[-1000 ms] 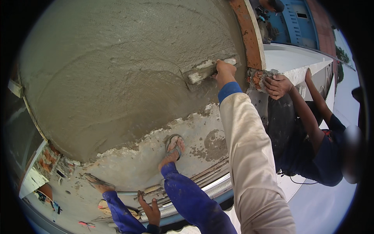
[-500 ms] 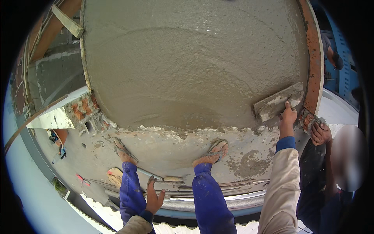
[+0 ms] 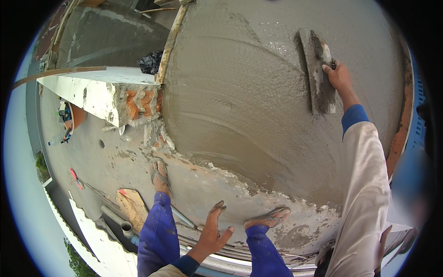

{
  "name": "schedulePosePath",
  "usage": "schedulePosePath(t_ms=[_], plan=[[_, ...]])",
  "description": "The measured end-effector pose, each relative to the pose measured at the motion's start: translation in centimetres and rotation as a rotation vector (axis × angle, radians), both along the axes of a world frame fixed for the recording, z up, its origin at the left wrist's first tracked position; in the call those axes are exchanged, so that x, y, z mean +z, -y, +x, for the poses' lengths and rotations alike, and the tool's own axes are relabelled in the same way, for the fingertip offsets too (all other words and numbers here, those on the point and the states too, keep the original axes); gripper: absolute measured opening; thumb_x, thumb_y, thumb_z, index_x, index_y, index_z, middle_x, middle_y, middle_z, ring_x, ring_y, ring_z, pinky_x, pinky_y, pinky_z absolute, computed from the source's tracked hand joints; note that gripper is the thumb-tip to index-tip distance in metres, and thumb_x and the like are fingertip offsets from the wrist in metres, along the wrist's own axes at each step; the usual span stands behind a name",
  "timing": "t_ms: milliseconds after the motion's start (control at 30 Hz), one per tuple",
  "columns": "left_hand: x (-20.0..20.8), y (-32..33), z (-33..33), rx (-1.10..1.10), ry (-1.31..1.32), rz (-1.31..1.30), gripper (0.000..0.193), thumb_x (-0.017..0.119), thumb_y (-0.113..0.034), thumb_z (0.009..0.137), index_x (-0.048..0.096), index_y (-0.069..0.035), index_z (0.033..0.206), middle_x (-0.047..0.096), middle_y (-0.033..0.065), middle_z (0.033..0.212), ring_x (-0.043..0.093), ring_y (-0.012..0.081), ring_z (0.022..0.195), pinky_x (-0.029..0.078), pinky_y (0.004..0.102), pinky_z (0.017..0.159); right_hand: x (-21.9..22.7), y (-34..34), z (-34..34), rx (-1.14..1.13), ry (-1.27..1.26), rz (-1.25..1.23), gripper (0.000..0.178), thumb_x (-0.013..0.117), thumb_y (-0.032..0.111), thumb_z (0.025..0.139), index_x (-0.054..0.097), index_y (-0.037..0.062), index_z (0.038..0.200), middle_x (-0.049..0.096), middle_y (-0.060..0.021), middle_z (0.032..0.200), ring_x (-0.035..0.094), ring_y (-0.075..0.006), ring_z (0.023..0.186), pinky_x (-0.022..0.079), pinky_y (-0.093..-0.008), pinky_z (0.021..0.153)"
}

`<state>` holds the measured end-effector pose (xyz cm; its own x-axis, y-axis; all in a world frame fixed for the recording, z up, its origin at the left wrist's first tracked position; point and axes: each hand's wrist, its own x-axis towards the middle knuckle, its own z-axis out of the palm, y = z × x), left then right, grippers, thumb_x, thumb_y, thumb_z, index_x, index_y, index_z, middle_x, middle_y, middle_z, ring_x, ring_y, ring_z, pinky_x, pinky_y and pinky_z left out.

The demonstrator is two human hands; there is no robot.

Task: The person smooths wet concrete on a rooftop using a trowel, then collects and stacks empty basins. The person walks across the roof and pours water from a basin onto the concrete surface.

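A grey, mortar-smeared hand float [image 3: 320, 85] lies on the wet concrete [image 3: 244, 97], its long side pointing away from me. My right hand [image 3: 340, 78] is closed around its handle, the arm stretched far forward. Some of the grip is hidden behind my fingers. My left hand [image 3: 213, 235] hangs in the air between my knees, fingers spread, dirty and holding nothing. Beneath it are my sandalled feet, on the rough floor strip [image 3: 221, 189] beside the ragged edge of the wet concrete.
A broken wall end with exposed brick [image 3: 138, 104] juts in at the left. A wooden edge board [image 3: 171, 44] and an orange-brown board [image 3: 399, 143] flank the concrete. Behind my feet lie pipes [image 3: 113, 214] and a tan flat piece [image 3: 132, 207]. An orange tub [image 3: 77, 115] stands farther left.
My right hand has pushed the float from the near right edge outward over the concrete, turning it lengthwise. The view has swung right. My left hand stays open.
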<state>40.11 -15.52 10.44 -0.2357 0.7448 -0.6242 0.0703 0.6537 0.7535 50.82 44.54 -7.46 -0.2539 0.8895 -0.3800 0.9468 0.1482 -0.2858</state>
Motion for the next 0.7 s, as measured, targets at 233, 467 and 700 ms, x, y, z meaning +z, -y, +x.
schedulePosePath(t_ms=[233, 467, 700], plan=[[1.1, -0.6, -3.0, 0.146, 0.079, 0.012, 0.071, 0.065, -0.011, 0.093, 0.024, 0.004, 0.149, 0.028, 0.028, 0.157, 0.037, 0.0389, 0.142, 0.027, 0.0484, 0.118, 2.5, 12.5, -22.1, 0.568, 0.036, -0.052, 0.04, 0.064, 0.033, 0.096, 0.059, 0.0061, 0.125, 0.069, -0.0195, 0.113, 0.065, -0.0391, 0.109, 0.051, -0.0506, 0.091], [1.7, 0.8, -5.0, 0.134, 0.075, 0.02, 0.069, 0.065, -0.013, 0.093, 0.025, 0.004, 0.147, 0.03, 0.0271, 0.155, 0.036, 0.0379, 0.143, 0.028, 0.0459, 0.118, 3.5, 32.3, -21.7, 0.908, 0.048, -0.233, 0.032, 0.058, 0.02, 0.096, 0.058, 0.0134, 0.128, 0.064, -0.011, 0.119, 0.066, -0.031, 0.109, 0.056, -0.0454, 0.086], [2.4, 2.8, -7.3, 0.114, 0.101, -0.011, 0.068, 0.064, -0.015, 0.094, 0.026, 0.004, 0.146, 0.031, 0.0267, 0.155, 0.036, 0.0379, 0.143, 0.029, 0.0451, 0.118, 6.5, 42.9, -12.4, 0.686, 0.097, -0.207, 0.039, 0.06, 0.022, 0.094, 0.055, 0.0157, 0.133, 0.062, -0.0075, 0.114, 0.065, -0.0271, 0.108, 0.059, -0.0426, 0.077]])
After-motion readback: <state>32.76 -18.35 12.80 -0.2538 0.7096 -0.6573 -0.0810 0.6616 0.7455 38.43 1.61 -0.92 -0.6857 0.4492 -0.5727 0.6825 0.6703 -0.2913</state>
